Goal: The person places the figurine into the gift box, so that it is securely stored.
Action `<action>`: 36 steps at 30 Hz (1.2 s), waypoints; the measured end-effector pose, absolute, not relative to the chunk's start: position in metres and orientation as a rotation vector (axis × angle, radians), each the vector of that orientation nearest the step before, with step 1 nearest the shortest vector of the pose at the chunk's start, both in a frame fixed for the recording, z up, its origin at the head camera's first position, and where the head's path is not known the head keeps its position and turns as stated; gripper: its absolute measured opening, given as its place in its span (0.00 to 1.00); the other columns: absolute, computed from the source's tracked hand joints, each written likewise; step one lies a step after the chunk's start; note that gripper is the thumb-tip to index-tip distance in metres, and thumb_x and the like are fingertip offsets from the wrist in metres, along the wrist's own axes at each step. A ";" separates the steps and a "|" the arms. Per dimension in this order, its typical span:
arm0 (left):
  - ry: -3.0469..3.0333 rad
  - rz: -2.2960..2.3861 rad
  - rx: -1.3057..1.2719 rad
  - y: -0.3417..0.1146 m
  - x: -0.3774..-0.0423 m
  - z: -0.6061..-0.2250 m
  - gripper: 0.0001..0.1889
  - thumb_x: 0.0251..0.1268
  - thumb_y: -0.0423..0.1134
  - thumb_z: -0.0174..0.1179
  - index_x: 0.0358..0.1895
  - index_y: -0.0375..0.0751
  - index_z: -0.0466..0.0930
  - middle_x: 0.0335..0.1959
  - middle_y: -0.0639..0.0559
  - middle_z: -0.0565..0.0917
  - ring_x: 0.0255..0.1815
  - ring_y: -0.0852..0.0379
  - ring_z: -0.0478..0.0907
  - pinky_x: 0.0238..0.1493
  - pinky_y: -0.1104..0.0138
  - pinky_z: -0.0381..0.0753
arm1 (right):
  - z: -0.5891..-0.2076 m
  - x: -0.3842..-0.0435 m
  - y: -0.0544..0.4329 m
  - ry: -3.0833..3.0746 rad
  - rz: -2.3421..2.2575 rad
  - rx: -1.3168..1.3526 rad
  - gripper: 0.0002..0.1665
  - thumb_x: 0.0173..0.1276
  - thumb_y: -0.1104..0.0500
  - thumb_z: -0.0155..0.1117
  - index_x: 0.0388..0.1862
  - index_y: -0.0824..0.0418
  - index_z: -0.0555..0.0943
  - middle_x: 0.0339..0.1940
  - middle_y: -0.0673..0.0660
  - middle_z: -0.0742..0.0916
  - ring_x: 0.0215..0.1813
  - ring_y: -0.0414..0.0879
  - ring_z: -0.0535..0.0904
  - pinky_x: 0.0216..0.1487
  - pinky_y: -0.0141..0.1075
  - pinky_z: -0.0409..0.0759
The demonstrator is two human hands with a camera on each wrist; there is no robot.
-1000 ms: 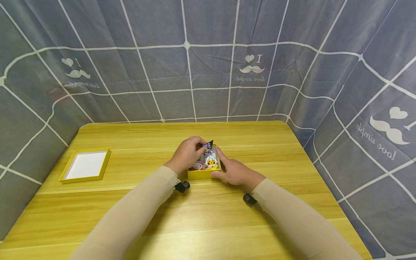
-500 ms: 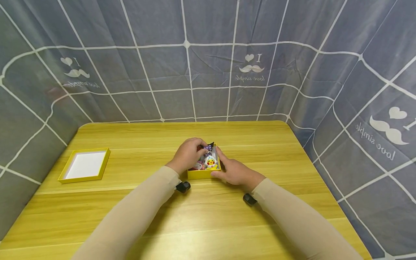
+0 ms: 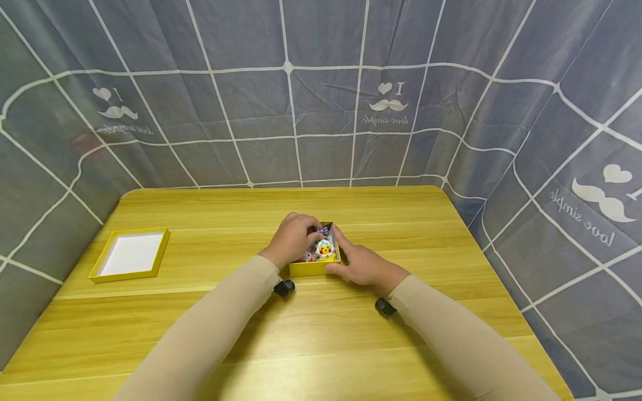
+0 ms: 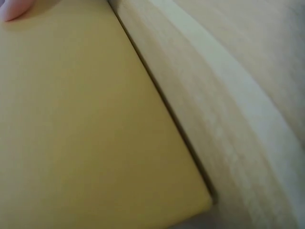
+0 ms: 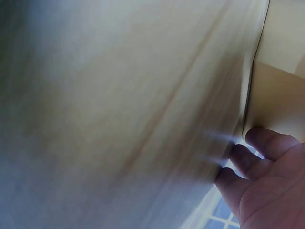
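Note:
Mid-table stands an open yellow box (image 3: 308, 270) with several small figures in it. My left hand (image 3: 291, 239) reaches over its left side, thumb and fingertips pinching a black-and-purple figure with a bow (image 3: 323, 230) at the back right. Nearer the front lie a yellow-faced figure in a white hood (image 3: 325, 251) and a pink-and-white figure (image 3: 308, 257), partly covered by that hand. My right hand (image 3: 365, 264) grips the box's right side, thumb at the front wall. The right wrist view shows bent fingers (image 5: 267, 143) against the box wall (image 5: 274, 95); the left wrist view shows mainly the yellow wall (image 4: 86, 114).
A shallow yellow box lid (image 3: 129, 255) with a white inside lies on the left of the wooden table (image 3: 321, 340). A grey curtain (image 3: 326, 111) with white lines hangs behind the table and along both sides.
The black-and-purple figure has sunk lower into the box's back right corner, and my left hand has shifted slightly with it. My right hand stays in place on the box.

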State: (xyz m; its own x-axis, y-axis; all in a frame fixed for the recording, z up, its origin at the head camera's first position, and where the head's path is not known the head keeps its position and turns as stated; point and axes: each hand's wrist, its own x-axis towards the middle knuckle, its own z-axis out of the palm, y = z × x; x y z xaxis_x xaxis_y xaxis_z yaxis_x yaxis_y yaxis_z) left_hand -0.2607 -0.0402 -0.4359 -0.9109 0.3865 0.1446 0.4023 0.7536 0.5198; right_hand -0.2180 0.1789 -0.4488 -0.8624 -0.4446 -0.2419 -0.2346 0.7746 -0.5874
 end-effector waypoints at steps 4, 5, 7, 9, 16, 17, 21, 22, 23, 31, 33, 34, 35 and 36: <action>-2.925 -0.813 -0.659 -0.039 -0.261 -0.437 0.14 0.77 0.49 0.64 0.55 0.46 0.88 0.56 0.50 0.89 0.59 0.47 0.78 0.71 0.51 0.73 | -0.449 -0.219 0.179 2.596 -0.794 -0.521 0.65 0.73 0.28 0.61 0.88 0.40 0.29 0.74 0.70 0.77 0.70 0.57 0.78 0.75 0.53 0.73; -2.925 -0.801 -0.658 -0.039 -0.261 -0.437 0.14 0.76 0.49 0.65 0.55 0.46 0.88 0.56 0.50 0.89 0.59 0.47 0.78 0.71 0.51 0.73 | -0.449 -0.219 0.179 2.595 -0.796 -0.524 0.65 0.73 0.28 0.61 0.88 0.41 0.29 0.74 0.70 0.78 0.68 0.57 0.79 0.74 0.53 0.74; -2.923 -0.778 -0.661 -0.038 -0.261 -0.438 0.15 0.76 0.49 0.65 0.55 0.46 0.88 0.57 0.50 0.89 0.59 0.47 0.78 0.72 0.51 0.73 | -0.449 -0.219 0.179 2.595 -0.795 -0.530 0.65 0.73 0.29 0.61 0.88 0.41 0.29 0.73 0.70 0.79 0.67 0.56 0.80 0.73 0.53 0.74; -2.922 -0.754 -0.666 -0.038 -0.261 -0.439 0.15 0.76 0.49 0.65 0.55 0.46 0.88 0.58 0.50 0.89 0.59 0.47 0.78 0.71 0.51 0.73 | -0.449 -0.219 0.179 2.597 -0.793 -0.535 0.65 0.74 0.29 0.61 0.88 0.42 0.29 0.72 0.70 0.79 0.66 0.56 0.80 0.73 0.53 0.75; -2.905 -0.715 -0.696 -0.037 -0.260 -0.439 0.14 0.77 0.47 0.65 0.56 0.45 0.89 0.59 0.50 0.89 0.60 0.46 0.78 0.71 0.50 0.73 | -0.450 -0.219 0.178 2.603 -0.787 -0.529 0.65 0.74 0.29 0.62 0.88 0.42 0.29 0.72 0.69 0.79 0.67 0.56 0.80 0.73 0.53 0.75; -2.895 -0.705 -0.708 -0.038 -0.260 -0.439 0.14 0.77 0.47 0.65 0.55 0.45 0.89 0.58 0.50 0.89 0.60 0.46 0.78 0.71 0.50 0.73 | -0.450 -0.219 0.178 2.602 -0.786 -0.528 0.65 0.74 0.29 0.62 0.88 0.42 0.29 0.71 0.69 0.80 0.66 0.56 0.80 0.73 0.53 0.75; -2.849 -0.664 -0.748 -0.039 -0.259 -0.441 0.12 0.77 0.45 0.65 0.54 0.45 0.90 0.58 0.50 0.86 0.59 0.46 0.79 0.70 0.49 0.75 | -0.451 -0.220 0.179 2.605 -0.781 -0.531 0.65 0.74 0.29 0.61 0.88 0.43 0.30 0.71 0.69 0.80 0.66 0.56 0.80 0.73 0.53 0.75; -2.840 -0.656 -0.753 -0.039 -0.260 -0.441 0.12 0.77 0.45 0.65 0.54 0.45 0.90 0.58 0.50 0.85 0.59 0.46 0.79 0.70 0.49 0.75 | -0.451 -0.220 0.179 2.605 -0.780 -0.531 0.65 0.74 0.29 0.61 0.88 0.43 0.30 0.71 0.69 0.80 0.66 0.56 0.80 0.73 0.53 0.75; -2.833 -0.651 -0.756 -0.039 -0.260 -0.442 0.12 0.77 0.45 0.64 0.54 0.45 0.90 0.57 0.50 0.85 0.59 0.46 0.79 0.69 0.49 0.75 | -0.451 -0.220 0.179 2.605 -0.779 -0.532 0.65 0.74 0.29 0.61 0.88 0.43 0.30 0.71 0.69 0.80 0.66 0.56 0.80 0.73 0.53 0.75; -2.821 -0.667 -0.756 -0.040 -0.259 -0.443 0.14 0.77 0.47 0.64 0.55 0.45 0.91 0.53 0.51 0.86 0.57 0.47 0.78 0.66 0.51 0.76 | -0.450 -0.220 0.178 2.613 -0.768 -0.537 0.65 0.74 0.28 0.60 0.88 0.44 0.29 0.76 0.70 0.76 0.71 0.59 0.78 0.75 0.54 0.74; -2.823 -0.664 -0.757 -0.040 -0.258 -0.442 0.14 0.77 0.47 0.64 0.55 0.46 0.91 0.53 0.51 0.87 0.57 0.47 0.78 0.67 0.51 0.75 | -0.449 -0.220 0.178 2.608 -0.769 -0.541 0.65 0.74 0.28 0.60 0.88 0.44 0.28 0.76 0.70 0.76 0.71 0.59 0.78 0.75 0.54 0.74; -2.824 -0.655 -0.758 -0.039 -0.258 -0.442 0.14 0.77 0.48 0.64 0.56 0.46 0.91 0.53 0.51 0.87 0.57 0.47 0.78 0.67 0.51 0.75 | -0.449 -0.220 0.178 2.605 -0.770 -0.543 0.65 0.74 0.29 0.60 0.88 0.44 0.28 0.77 0.70 0.75 0.71 0.58 0.78 0.75 0.53 0.74; -2.826 -0.644 -0.761 -0.039 -0.258 -0.442 0.15 0.77 0.48 0.64 0.56 0.46 0.91 0.54 0.52 0.87 0.57 0.47 0.79 0.67 0.50 0.75 | -0.449 -0.219 0.178 2.601 -0.773 -0.545 0.65 0.74 0.29 0.60 0.88 0.44 0.28 0.76 0.69 0.76 0.70 0.58 0.78 0.74 0.53 0.74; -2.825 -0.631 -0.763 -0.039 -0.258 -0.442 0.15 0.77 0.48 0.64 0.56 0.46 0.91 0.54 0.52 0.87 0.58 0.47 0.79 0.67 0.50 0.76 | -0.449 -0.219 0.178 2.601 -0.777 -0.548 0.65 0.74 0.29 0.60 0.88 0.44 0.29 0.76 0.69 0.76 0.70 0.57 0.79 0.74 0.53 0.75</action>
